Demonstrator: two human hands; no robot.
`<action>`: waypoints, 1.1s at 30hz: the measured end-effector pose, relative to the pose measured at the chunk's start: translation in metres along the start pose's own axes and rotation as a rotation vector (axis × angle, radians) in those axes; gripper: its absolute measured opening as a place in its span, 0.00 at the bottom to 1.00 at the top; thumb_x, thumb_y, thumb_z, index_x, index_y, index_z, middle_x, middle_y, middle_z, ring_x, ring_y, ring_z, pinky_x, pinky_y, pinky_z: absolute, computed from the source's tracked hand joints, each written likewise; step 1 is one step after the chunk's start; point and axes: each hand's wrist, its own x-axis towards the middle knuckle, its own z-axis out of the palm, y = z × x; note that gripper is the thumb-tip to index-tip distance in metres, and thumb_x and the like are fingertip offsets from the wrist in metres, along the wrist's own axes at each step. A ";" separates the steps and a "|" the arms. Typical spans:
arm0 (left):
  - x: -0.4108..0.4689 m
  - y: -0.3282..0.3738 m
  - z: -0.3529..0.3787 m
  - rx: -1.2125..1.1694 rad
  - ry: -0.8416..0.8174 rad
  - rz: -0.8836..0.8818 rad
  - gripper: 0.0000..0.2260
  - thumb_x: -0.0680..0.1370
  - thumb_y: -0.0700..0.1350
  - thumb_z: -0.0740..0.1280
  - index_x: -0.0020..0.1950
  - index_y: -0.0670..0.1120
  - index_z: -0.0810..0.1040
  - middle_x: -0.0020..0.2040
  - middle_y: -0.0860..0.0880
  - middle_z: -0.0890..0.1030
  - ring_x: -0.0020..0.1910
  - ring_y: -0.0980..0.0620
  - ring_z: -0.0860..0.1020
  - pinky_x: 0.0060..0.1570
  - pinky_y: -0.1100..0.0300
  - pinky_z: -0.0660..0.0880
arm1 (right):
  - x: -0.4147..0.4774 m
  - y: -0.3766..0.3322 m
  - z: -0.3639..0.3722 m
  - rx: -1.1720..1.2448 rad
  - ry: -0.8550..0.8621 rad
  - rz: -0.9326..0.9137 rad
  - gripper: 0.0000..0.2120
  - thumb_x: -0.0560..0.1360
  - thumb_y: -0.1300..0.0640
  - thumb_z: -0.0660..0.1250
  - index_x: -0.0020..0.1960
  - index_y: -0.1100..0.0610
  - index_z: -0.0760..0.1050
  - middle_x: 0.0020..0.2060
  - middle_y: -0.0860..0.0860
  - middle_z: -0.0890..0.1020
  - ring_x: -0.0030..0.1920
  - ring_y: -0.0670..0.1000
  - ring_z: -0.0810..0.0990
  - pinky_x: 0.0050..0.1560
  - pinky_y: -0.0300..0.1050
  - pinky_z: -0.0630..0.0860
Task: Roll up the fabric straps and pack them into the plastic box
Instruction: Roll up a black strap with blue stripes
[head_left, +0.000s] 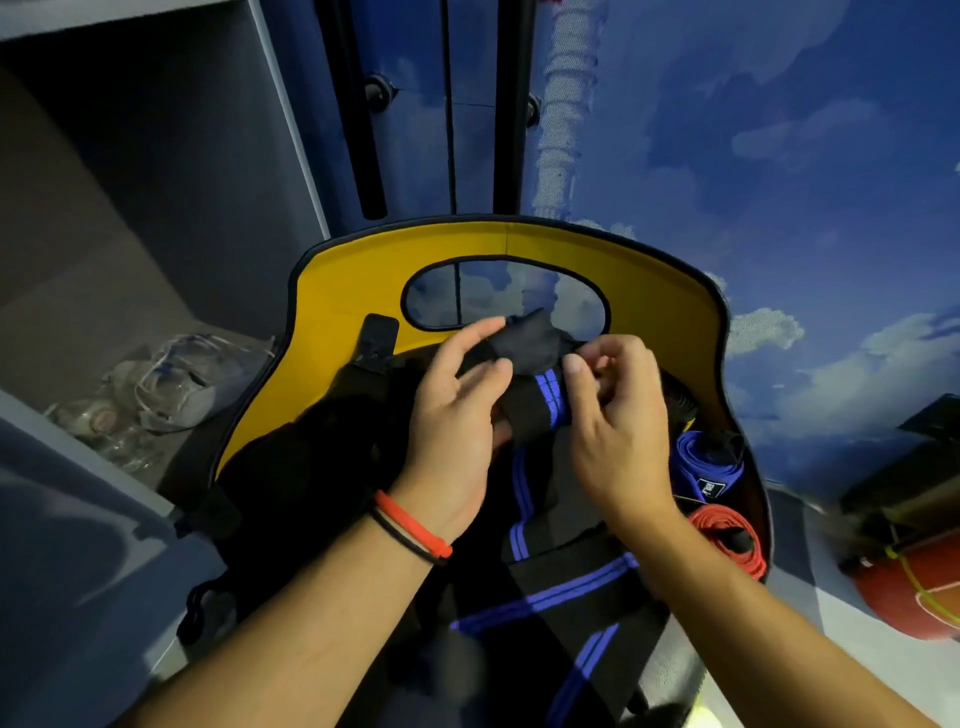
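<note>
Up front, yellow chair back (337, 291); black blue-striped strap (540, 410) trails down toward camera. Now left hand (452, 415) wraps strap's top end, fingers half-curled; right hand (618, 426) pinches same end, fingers bent tight. At right, blue roll (701, 462), red roll (727, 540).

**A:** You seem to be in a room at home, a bedroom or playroom perhaps, not a workshop or shop.

**B:** Agreed. The wall (779, 156) ahead of you is done as a blue sky with white clouds. The doors (410, 156) beside it carry the same blue, with long black handles (363, 130).

**A:** On your left you have a grey shelf (156, 291) with clear bags (176, 374) heaped in it, like household storage.

**B:** On your right, what looks like a red ball (914, 587) lies near rolled straps (709, 462). That suggests sports kit kept at home, though you can't be certain.
</note>
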 end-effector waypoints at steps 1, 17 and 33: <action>0.004 -0.001 -0.005 0.058 0.025 0.028 0.15 0.82 0.36 0.63 0.63 0.52 0.79 0.56 0.42 0.85 0.59 0.44 0.82 0.58 0.44 0.79 | 0.002 0.006 0.000 0.006 -0.080 0.054 0.04 0.81 0.56 0.68 0.51 0.51 0.73 0.48 0.51 0.74 0.42 0.40 0.75 0.45 0.29 0.69; 0.026 -0.016 -0.044 0.238 0.155 0.016 0.15 0.76 0.41 0.67 0.55 0.61 0.82 0.61 0.46 0.82 0.66 0.46 0.78 0.67 0.43 0.74 | -0.105 0.050 0.042 -0.516 -1.259 -0.396 0.24 0.74 0.44 0.73 0.67 0.44 0.71 0.63 0.48 0.72 0.64 0.52 0.70 0.68 0.56 0.67; 0.015 0.005 -0.019 0.024 -0.002 0.065 0.19 0.76 0.26 0.66 0.56 0.48 0.83 0.56 0.44 0.85 0.59 0.47 0.83 0.62 0.50 0.78 | 0.001 -0.013 -0.008 0.639 -0.362 0.259 0.09 0.79 0.71 0.62 0.52 0.66 0.80 0.46 0.54 0.84 0.48 0.49 0.82 0.50 0.37 0.77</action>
